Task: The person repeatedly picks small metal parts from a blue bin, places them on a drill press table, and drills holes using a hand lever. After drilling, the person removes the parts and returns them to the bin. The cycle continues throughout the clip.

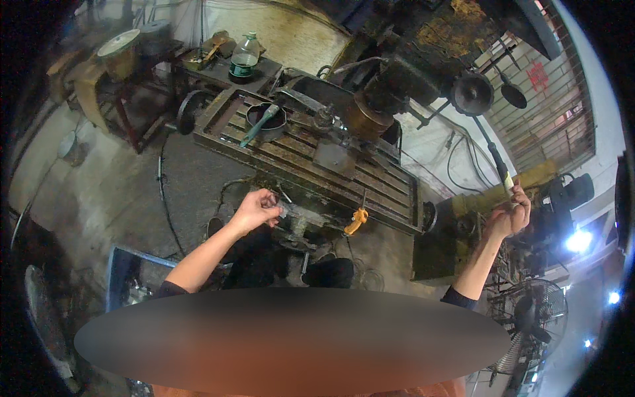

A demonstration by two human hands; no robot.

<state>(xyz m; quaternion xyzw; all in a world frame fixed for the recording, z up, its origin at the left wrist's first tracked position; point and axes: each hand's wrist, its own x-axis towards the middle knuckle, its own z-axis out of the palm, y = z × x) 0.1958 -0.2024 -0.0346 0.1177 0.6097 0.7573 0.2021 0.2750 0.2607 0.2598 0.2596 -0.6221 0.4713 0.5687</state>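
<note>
A rusty milling machine fills the middle, with a long slotted table (311, 155) and a dark head (397, 79) above it. My left hand (254, 210) is closed on a small crank handle at the front of the machine's saddle, below the table. My right hand (508, 217) is raised at the right and grips the pale end of a long black lever (491, 151) that runs up to a round hub (472, 94) on the head. A flat metal block (334, 159) lies on the table under the spindle (364, 114).
A dark pan with a green-handled tool (263, 120) sits on the table's left end. An orange handle (356, 221) hangs at the table's front edge. A plastic bottle (245, 58) stands on a bench behind. A stool with a round tin (120, 54) is far left. A fan (529, 324) stands lower right.
</note>
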